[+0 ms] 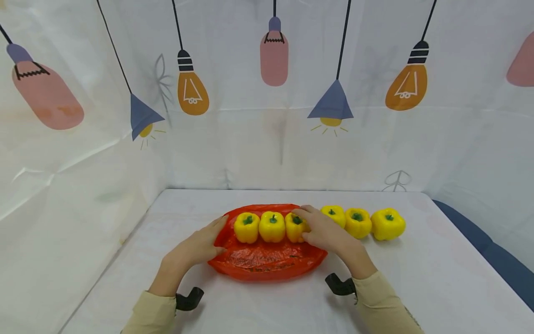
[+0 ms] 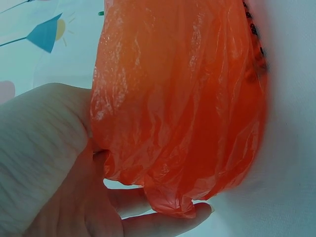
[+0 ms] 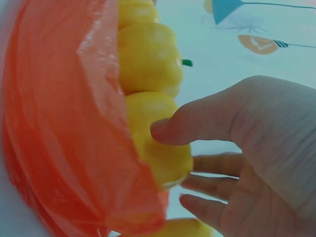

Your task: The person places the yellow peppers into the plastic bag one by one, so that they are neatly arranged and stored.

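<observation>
A red plastic bag [image 1: 267, 266] lies on the table with its mouth spread. Three yellow bell peppers [image 1: 272, 227] stand in a row in it, green stems showing. My left hand [image 1: 196, 243] holds the bag's left edge; in the left wrist view its fingers [image 2: 163, 224] are at the bag's crumpled rim. At the right end of the row my right hand [image 1: 327, 229] grips the rightmost pepper [image 3: 160, 155]. Its thumb lies on one side of that pepper, the other fingers beyond it, partly hidden.
Three more yellow bell peppers [image 1: 358, 223] stand in a row on the white table [image 1: 250, 308], to the right of the bag. A white curtain [image 1: 242, 148] printed with lamps hangs behind the table. A dark blue chair [image 1: 488, 246] is at the right edge.
</observation>
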`<action>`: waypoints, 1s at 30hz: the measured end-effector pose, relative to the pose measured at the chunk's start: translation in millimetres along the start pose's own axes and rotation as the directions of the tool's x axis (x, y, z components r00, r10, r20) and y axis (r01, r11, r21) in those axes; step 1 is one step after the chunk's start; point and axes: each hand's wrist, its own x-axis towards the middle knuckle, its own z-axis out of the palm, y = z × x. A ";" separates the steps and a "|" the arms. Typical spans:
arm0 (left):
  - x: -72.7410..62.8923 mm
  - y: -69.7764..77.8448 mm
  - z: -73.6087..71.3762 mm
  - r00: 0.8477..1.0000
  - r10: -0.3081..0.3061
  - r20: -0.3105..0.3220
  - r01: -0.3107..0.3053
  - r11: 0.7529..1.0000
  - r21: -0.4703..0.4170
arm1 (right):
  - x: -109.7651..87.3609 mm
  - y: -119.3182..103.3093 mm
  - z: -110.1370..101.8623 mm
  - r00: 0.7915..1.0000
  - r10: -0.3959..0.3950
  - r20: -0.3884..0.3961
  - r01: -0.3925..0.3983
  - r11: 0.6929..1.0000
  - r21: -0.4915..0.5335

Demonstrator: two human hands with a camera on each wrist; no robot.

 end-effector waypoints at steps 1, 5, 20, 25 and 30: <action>0.2 0.4 -0.1 1.000 0.001 0.001 -0.001 1.000 0.000 | -1.4 0.0 -1.8 1.000 -0.003 -0.001 0.003 1.000 0.005; 0.9 0.5 -0.2 1.000 0.003 0.001 -0.003 1.000 -0.009 | -5.7 3.1 -9.3 0.999 -0.038 -0.018 0.038 0.999 -0.008; -0.7 0.1 2.1 1.000 -0.001 -0.003 0.001 1.000 0.012 | -16.3 25.8 -36.5 0.992 -0.075 -0.103 0.072 0.997 -0.029; 0.6 -1.4 3.5 1.000 0.004 -0.007 -0.004 1.000 0.011 | -18.1 36.4 -42.4 0.990 -0.064 -0.128 0.062 0.998 -0.020; 2.3 -1.8 2.6 1.000 0.004 -0.009 -0.004 1.000 0.010 | -20.6 46.2 -46.7 0.992 -0.062 -0.111 0.058 0.997 -0.045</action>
